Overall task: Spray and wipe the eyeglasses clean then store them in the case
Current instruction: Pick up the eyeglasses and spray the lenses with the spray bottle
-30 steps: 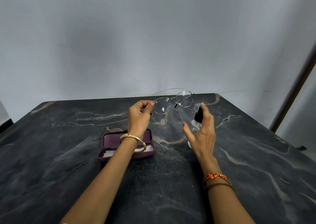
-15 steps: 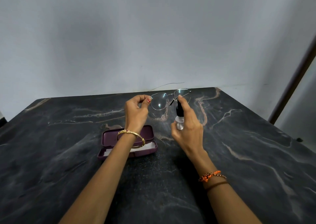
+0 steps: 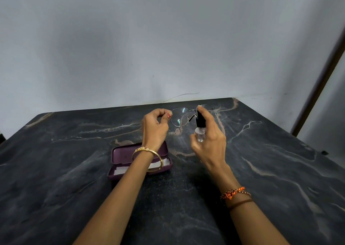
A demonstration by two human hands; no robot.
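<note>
Wire-framed eyeglasses (image 3: 183, 116) hang above the table's (image 3: 56, 170) far edge, pinched at one end by the left hand (image 3: 154, 128). Right hand (image 3: 210, 142) is clamped around a clear spray bottle (image 3: 200, 128) just beside them, forefinger on its black top. Maroon case (image 3: 140, 159) lies open mid-table; no writing is legible.

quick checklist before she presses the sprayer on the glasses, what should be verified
1. Eyeglasses held up off the table: ok, the left hand pinches them at the rim of one lens.
2. Spray bottle in a firm grip: ok, the right hand wraps it, index finger on the black top.
3. Nozzle aimed at a lens: cannot tell, the opening is hidden.
4. Bottle close to the lenses: ok, it is right beside them.
5. Liquid in the bottle: cannot tell, the clear body shows no level.
6. Case ready: ok, it lies open on the table with something white inside.
</note>
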